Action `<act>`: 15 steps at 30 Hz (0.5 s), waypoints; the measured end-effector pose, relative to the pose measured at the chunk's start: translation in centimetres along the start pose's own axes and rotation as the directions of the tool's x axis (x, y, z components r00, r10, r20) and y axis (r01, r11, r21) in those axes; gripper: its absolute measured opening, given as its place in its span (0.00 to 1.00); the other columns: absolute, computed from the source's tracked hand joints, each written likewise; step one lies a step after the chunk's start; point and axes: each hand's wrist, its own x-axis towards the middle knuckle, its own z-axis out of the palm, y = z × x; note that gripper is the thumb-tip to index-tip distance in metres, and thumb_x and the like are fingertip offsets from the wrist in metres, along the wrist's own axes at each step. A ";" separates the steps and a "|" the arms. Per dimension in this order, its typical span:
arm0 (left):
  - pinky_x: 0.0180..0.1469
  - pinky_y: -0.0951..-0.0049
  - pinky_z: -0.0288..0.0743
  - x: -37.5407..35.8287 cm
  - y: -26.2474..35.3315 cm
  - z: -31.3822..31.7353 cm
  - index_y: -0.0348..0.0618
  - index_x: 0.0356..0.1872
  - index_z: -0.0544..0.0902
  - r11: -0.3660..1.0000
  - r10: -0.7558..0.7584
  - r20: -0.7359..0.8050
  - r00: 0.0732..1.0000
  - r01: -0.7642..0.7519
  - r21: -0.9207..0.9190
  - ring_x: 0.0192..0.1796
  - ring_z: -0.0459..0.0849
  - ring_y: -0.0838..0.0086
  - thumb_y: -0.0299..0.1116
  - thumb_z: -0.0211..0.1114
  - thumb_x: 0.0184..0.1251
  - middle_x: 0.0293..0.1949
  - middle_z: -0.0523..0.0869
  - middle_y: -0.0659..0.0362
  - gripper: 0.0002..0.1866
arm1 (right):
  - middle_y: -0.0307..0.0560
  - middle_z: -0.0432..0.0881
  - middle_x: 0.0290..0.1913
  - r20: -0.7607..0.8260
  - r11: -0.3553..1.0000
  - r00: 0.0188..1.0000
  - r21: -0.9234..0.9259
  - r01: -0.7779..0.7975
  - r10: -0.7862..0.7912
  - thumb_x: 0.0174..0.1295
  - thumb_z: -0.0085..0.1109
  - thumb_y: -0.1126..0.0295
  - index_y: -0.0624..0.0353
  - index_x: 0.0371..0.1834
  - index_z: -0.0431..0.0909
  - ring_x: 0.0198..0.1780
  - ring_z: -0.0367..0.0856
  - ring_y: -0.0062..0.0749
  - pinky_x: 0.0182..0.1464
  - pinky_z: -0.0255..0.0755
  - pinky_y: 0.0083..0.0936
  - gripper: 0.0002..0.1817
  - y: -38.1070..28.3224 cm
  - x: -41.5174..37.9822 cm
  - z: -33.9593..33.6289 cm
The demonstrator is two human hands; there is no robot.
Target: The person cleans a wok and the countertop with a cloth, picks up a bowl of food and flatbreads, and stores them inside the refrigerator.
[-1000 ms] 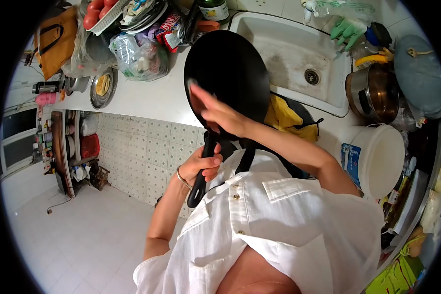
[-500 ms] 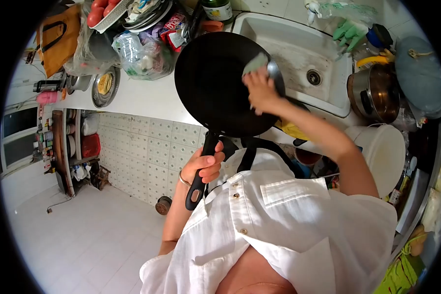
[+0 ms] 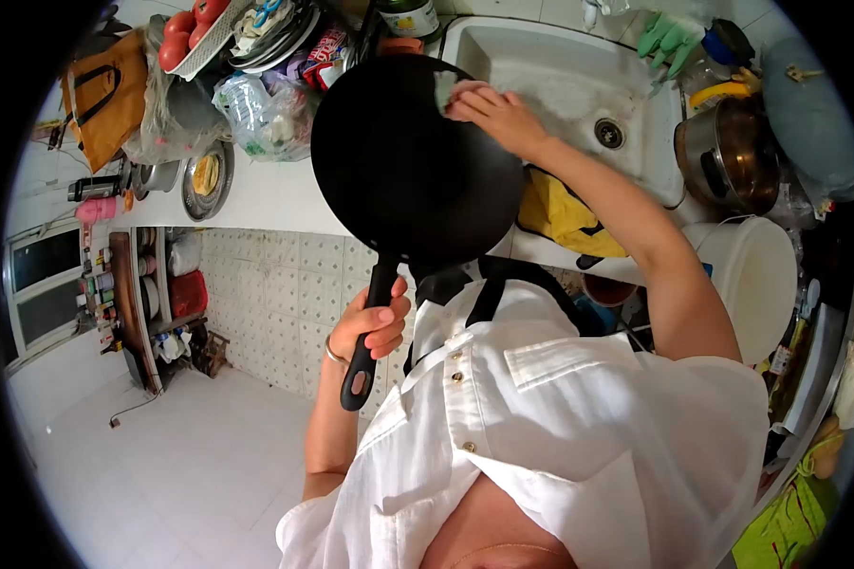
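Observation:
A large black wok (image 3: 413,166) is held over the counter edge, its inside facing up, beside the sink. My left hand (image 3: 380,318), with a bracelet at the wrist, is closed around the wok's black handle (image 3: 361,365). At the wok's upper right rim, my right hand (image 3: 498,116) presses a pale green and pink cloth (image 3: 446,93) against the inner wall. The fingers are together over the cloth, which partly shows beyond the fingertips.
Right of the wok is a white sink (image 3: 579,114); beyond it stand a steel pot (image 3: 745,156) and a white bucket (image 3: 754,284). A yellow cloth (image 3: 565,218) lies at the counter's front edge. Plastic bags (image 3: 266,114) and a metal plate (image 3: 220,194) are on the left.
The wok and my left hand have shifted slightly left. My right hand has moved with the cloth up and left along the wok's rim, and more of the yellow cloth now shows.

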 end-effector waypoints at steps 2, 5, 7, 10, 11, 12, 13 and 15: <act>0.12 0.84 0.62 -0.6 -0.1 0.2 0.44 0.41 0.65 0.999 0.003 -0.033 0.999 -0.002 0.038 0.12 0.63 0.87 0.24 0.62 0.57 0.21 0.67 0.66 0.15 | 0.41 0.72 0.55 0.019 0.972 0.972 -0.026 -0.234 0.235 0.61 0.44 0.74 0.43 0.63 0.65 0.55 0.73 0.34 0.48 0.68 0.33 0.25 3.3 -1.3 0.3; 0.11 0.83 0.61 -2.0 -0.1 0.0 0.43 0.41 0.65 0.993 0.040 -0.097 0.994 -0.029 0.112 0.11 0.63 0.86 0.26 0.64 0.55 0.21 0.69 0.64 0.17 | 0.50 0.73 0.54 0.549 -0.354 0.316 0.788 -0.503 0.774 0.62 0.45 0.69 0.58 0.54 0.69 0.52 0.73 0.40 0.50 0.71 0.37 0.17 8.5 -5.1 -2.9; 0.11 0.81 0.59 -2.9 0.0 0.5 0.43 0.40 0.66 0.984 0.101 -0.152 0.983 -0.077 0.158 0.11 0.63 0.84 0.25 0.65 0.53 0.21 0.69 0.64 0.17 | 0.53 0.75 0.51 0.578 -0.690 0.436 0.707 0.156 0.690 0.63 0.44 0.66 0.62 0.52 0.70 0.48 0.76 0.40 0.48 0.73 0.37 0.17 9.6 -8.7 -6.8; 0.12 0.79 0.59 -4.2 -0.5 0.1 0.44 0.40 0.67 0.973 0.164 -0.328 0.930 -0.099 0.207 0.10 0.63 0.81 0.24 0.64 0.51 0.20 0.70 0.63 0.17 | 0.53 0.75 0.52 0.406 -0.516 0.323 0.608 0.603 0.855 0.64 0.43 0.64 0.62 0.54 0.70 0.47 0.76 0.40 0.50 0.72 0.36 0.19 6.5 -9.9 -17.0; 0.12 0.78 0.60 -4.4 -0.5 -1.2 0.45 0.40 0.67 0.966 0.185 -0.246 0.951 -0.130 0.223 0.11 0.64 0.80 0.25 0.63 0.51 0.20 0.70 0.62 0.16 | 0.52 0.75 0.53 0.267 -0.471 0.416 0.707 0.528 0.869 0.65 0.42 0.63 0.62 0.57 0.69 0.49 0.76 0.40 0.52 0.71 0.36 0.20 8.0 -10.8 -19.7; 0.13 0.77 0.61 -4.4 0.0 -0.7 0.46 0.40 0.67 0.965 0.203 -0.285 0.937 -0.141 0.223 0.11 0.65 0.79 0.25 0.64 0.51 0.19 0.70 0.63 0.17 | 0.51 0.73 0.57 0.031 -0.190 0.355 0.886 0.423 0.934 0.66 0.40 0.64 0.62 0.59 0.67 0.53 0.73 0.41 0.56 0.68 0.37 0.21 9.7 -10.9 -22.5; 0.15 0.76 0.62 -4.5 0.8 -0.4 0.45 0.39 0.68 0.969 0.187 -0.267 0.945 -0.132 0.211 0.13 0.67 0.79 0.26 0.65 0.51 0.18 0.70 0.63 0.16 | 0.51 0.71 0.60 -0.210 0.119 0.303 0.949 0.293 0.930 0.67 0.37 0.64 0.63 0.61 0.66 0.58 0.71 0.42 0.59 0.66 0.38 0.22 11.4 -10.5 -25.0; 0.13 0.78 0.62 -4.7 1.6 -1.1 0.45 0.41 0.69 0.967 0.194 -0.323 0.926 -0.126 0.221 0.12 0.64 0.83 0.24 0.60 0.55 0.19 0.68 0.64 0.14 | 0.48 0.72 0.59 -0.388 0.242 0.245 0.850 0.467 0.889 0.68 0.38 0.64 0.59 0.63 0.65 0.57 0.73 0.41 0.60 0.67 0.38 0.22 10.5 -6.4 -33.0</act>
